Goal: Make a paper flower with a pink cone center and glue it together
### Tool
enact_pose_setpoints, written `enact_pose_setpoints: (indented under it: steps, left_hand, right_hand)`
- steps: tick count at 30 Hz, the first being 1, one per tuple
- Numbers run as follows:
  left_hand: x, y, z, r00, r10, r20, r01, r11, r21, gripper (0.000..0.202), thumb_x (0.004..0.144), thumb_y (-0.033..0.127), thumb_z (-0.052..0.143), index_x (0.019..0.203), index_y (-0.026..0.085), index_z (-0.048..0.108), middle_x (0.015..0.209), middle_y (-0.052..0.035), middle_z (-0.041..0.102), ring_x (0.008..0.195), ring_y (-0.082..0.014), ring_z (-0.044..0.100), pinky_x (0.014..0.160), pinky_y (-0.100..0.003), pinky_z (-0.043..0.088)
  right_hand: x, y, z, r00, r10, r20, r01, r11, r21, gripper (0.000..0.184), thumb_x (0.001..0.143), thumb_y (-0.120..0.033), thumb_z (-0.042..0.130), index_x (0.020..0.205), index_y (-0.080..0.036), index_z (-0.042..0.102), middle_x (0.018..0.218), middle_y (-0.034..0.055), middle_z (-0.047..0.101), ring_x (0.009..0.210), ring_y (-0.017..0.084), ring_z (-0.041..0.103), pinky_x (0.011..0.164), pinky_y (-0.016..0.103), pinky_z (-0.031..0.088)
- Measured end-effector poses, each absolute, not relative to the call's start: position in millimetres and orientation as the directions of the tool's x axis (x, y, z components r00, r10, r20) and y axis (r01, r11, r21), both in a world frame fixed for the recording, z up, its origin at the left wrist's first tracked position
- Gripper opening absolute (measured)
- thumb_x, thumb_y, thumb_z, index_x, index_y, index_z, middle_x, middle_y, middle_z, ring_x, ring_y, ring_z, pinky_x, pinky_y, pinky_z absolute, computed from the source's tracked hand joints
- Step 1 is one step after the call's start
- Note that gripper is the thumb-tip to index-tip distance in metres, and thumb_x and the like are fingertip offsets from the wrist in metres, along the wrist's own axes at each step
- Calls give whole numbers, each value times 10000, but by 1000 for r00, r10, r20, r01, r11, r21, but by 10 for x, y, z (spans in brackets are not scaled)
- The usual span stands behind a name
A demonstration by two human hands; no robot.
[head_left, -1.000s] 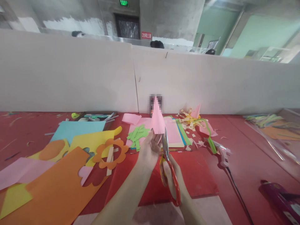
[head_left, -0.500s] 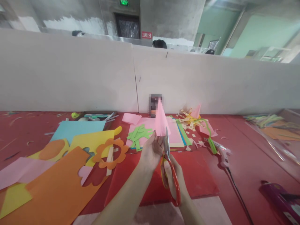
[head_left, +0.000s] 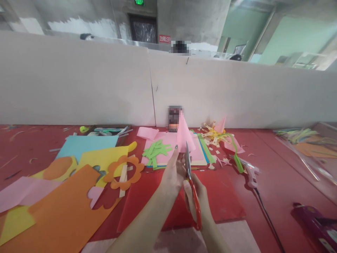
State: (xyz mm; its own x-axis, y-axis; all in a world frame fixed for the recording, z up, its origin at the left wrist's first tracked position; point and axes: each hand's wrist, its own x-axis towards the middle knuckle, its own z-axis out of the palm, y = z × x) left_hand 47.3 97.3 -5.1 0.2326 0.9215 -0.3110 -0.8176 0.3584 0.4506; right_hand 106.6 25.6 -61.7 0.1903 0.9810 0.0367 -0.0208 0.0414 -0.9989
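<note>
My left hand (head_left: 172, 172) pinches the lower edge of a pink paper cone (head_left: 185, 135), which stands point up above the stacked sheets. Wrapped round the red-handled scissors (head_left: 195, 203) is my right hand (head_left: 198, 193). The blades point up and lie at the cone's lower right edge; whether paper sits between them I cannot make out. Below both hands lies a red board (head_left: 221, 200). Just left of the cone, a pile of green paper strips (head_left: 156, 153) rests on a pink sheet (head_left: 168, 136).
Orange sheets (head_left: 60, 211) and an orange flower cutout (head_left: 110, 172) cover the left side. At right lie a glue gun (head_left: 252, 175) with its cord, a green-stemmed piece (head_left: 238, 163) and a purple tool (head_left: 313, 221). A white partition (head_left: 105, 84) stands behind.
The cone has shifted slightly right and turned, with my left hand moving right along with it. The scissors look more closed, their handles nearer together.
</note>
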Motion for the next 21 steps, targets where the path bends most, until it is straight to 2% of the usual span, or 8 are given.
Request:
enact_pose_setpoints:
  steps: [5,8,10,12,16,21]
  left_hand:
    - [443,977,-56,175,928,-330,-819,323,474,132,668,229,673,759,151,616,677,15,645,614,-70,602,635,-169,488]
    - [390,984,-7,173,941,-292,-834,297,465,108,699,216,647,776,147,616,708,3,657,660,-83,616,690,-187,500]
    - [357,992,22,156,953,-259,-847,264,461,102,721,227,627,782,146,618,728,1,661,680,-85,620,730,-195,498]
    - [330,1006,32,165,961,-223,-848,254,465,118,736,245,611,810,154,622,760,-3,667,670,-81,617,706,-186,498]
    - [311,1029,4,235,958,-164,-825,285,487,156,775,273,561,874,168,622,775,-18,669,640,-93,613,615,-186,490]
    - [347,1025,-39,249,955,-164,-818,298,491,131,784,230,544,862,157,619,681,-14,648,633,-101,611,606,-188,479]
  right_hand:
    - [1078,264,-597,128,987,95,36,91,-995,448,719,-503,548,1007,-160,543,507,-62,366,449,78,314,401,179,287]
    - [1082,244,-543,46,987,157,75,153,-985,466,746,-481,525,1088,-165,503,568,-51,383,504,88,328,453,190,312]
    - [1087,226,-516,-15,989,148,77,149,-986,497,758,-474,516,1148,-170,460,586,-54,367,510,87,317,461,192,304]
    - [1089,214,-517,-34,993,109,64,111,-992,519,765,-476,510,1179,-175,427,586,-63,333,496,81,296,446,189,280]
    - [1066,220,-589,32,998,59,23,58,-998,519,767,-509,491,1159,-174,433,547,-80,291,454,72,270,412,183,252]
    - [1035,234,-613,141,988,61,15,59,-998,468,785,-526,448,1079,-164,481,500,-84,301,423,68,265,390,178,253]
